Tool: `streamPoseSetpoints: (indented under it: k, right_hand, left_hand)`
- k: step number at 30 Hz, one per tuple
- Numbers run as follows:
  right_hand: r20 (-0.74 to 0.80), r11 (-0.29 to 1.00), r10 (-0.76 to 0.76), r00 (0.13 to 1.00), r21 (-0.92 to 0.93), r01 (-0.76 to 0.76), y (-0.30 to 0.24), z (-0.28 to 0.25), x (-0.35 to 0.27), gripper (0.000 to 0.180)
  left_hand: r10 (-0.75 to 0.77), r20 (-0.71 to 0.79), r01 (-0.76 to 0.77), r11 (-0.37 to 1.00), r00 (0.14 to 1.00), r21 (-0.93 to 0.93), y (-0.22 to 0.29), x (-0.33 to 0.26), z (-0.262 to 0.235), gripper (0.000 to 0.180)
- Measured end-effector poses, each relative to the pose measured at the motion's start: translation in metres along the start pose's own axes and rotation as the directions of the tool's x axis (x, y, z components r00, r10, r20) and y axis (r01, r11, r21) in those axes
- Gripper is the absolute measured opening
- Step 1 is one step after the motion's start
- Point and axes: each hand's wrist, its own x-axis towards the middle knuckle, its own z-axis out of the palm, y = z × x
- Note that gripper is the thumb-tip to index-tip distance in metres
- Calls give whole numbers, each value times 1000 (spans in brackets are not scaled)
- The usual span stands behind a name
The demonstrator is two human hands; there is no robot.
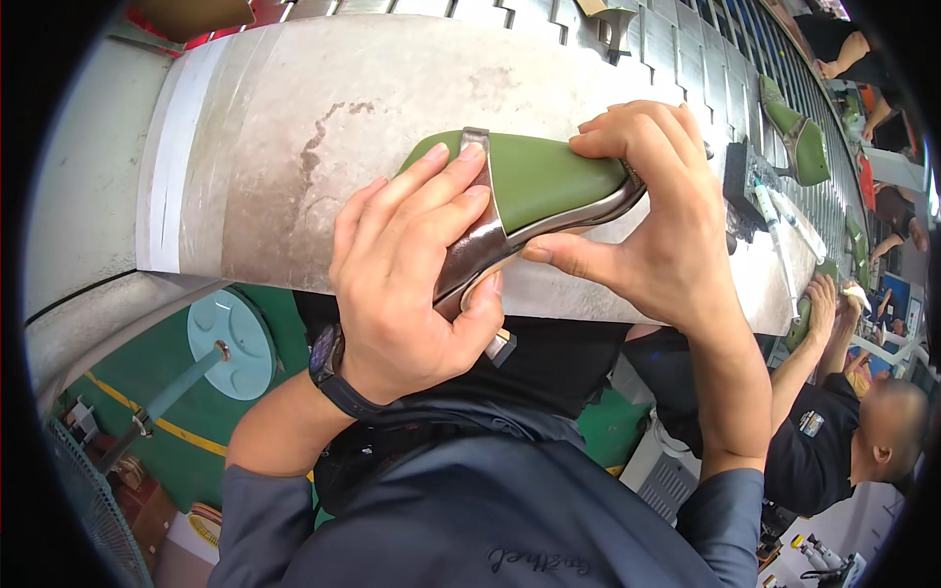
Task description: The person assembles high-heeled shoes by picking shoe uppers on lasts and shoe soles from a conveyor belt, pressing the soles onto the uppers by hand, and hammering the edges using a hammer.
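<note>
A mule-type shoe (554, 181) with a green insole and a shiny dark-bronze strap and edge lies tilted between my hands, above the worktable. My left hand (407, 265) is wrapped round its left part, with the fingers across the strap and the thumb along the lower side. My right hand (667, 211) grips the right end, fingertips on the far edge and thumb against the near edge. The underside is mostly hidden. Below my left thumb shows a small metallic piece (502, 347); whether it belongs to the shoe I cannot tell. A dark watch (333, 363) is on my left wrist.
Beyond the stained worktable (245, 147) runs a slatted metal conveyor (676, 49) carrying green shoes (799, 132). A black block (747, 181) and syringes (779, 235) lie to the right. A co-worker (833, 431) handles a green shoe nearby. A teal round disc (230, 343) stands below left.
</note>
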Motion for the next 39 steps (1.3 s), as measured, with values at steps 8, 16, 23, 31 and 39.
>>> streamPoseSetpoints:
  k: [8, 16, 23, 31, 39]
  right_hand:
    - [-13, 985, 85, 996, -149, -86, -17, 3, -5, 78]
    - [-402, 976, 208, 892, 140, -165, 16, 19, -56, 60]
    - [-364, 962, 271, 891, 59, -268, 66, 19, -120, 45]
    - [-201, 901, 308, 930, -253, -353, 40, -3, -124, 53]
    - [-126, 369, 693, 710, 908, -198, 2, 1, -110, 29]
  left_hand:
    - [0, -25, 1, 1000, 1000, 12, 4, 1, 3, 58]
    - [16, 86, -26, 993, 996, 115, 13, -5, -6, 62]
    - [179, 299, -210, 975, 937, 74, 21, 61, 2, 80]
    - [9, 524, -29, 999, 852, 30, 31, 86, 24, 85]
    - [-41, 573, 59, 998, 819, -12, 40, 102, 30, 100]
